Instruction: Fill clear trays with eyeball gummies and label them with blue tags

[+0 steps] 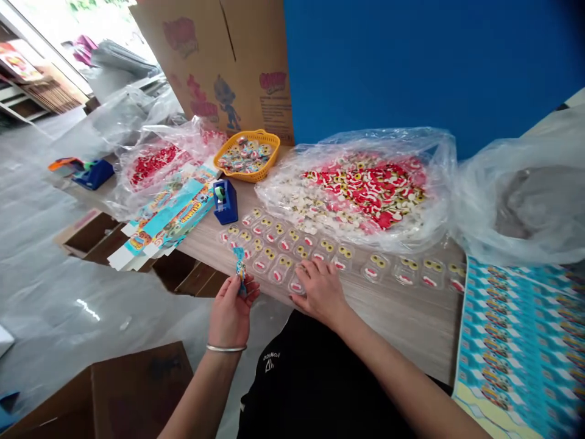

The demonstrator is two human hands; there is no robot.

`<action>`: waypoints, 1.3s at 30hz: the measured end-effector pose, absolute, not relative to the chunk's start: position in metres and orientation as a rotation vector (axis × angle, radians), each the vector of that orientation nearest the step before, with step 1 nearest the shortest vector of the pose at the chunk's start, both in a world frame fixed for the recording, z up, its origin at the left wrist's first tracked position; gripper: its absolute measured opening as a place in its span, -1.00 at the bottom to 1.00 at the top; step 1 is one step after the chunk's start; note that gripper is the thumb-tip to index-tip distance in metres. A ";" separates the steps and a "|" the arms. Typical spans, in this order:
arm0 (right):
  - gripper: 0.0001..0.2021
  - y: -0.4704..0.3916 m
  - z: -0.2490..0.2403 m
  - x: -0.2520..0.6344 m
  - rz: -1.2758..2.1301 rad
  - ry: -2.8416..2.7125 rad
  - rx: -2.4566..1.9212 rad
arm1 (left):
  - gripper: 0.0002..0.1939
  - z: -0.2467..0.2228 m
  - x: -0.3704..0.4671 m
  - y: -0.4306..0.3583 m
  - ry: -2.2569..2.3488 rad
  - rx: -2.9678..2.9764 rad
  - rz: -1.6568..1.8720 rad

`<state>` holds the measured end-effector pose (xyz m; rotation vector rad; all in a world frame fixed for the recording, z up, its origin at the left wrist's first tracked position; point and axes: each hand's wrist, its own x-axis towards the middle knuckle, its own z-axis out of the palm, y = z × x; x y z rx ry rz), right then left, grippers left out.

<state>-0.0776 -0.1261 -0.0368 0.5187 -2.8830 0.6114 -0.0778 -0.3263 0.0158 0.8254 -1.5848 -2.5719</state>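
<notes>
My left hand pinches a small blue printed candy wrapper upright between thumb and fingers, just off the table's front edge. My right hand is curled over a small clear plastic tray at the front of the table, thumb at its near side and fingers across its top. Part of that tray is hidden under the fingers. Rows of similar clear trays lie around it, each holding yellow-ringed eye pieces and a red-and-white mouth piece. More trays stretch off to the right.
Behind the trays lies a large clear bag of loose eye and mouth pieces. A yellow basket holds wrapped pieces. Nearby are a blue tape dispenser, flat printed cartons and printed sheets. An open cardboard box stands at lower left.
</notes>
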 end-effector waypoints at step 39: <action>-0.86 -0.015 -0.036 0.046 1.775 -2.247 -1.005 | -0.89 -0.008 -0.105 -0.140 -3.421 -1.394 -1.201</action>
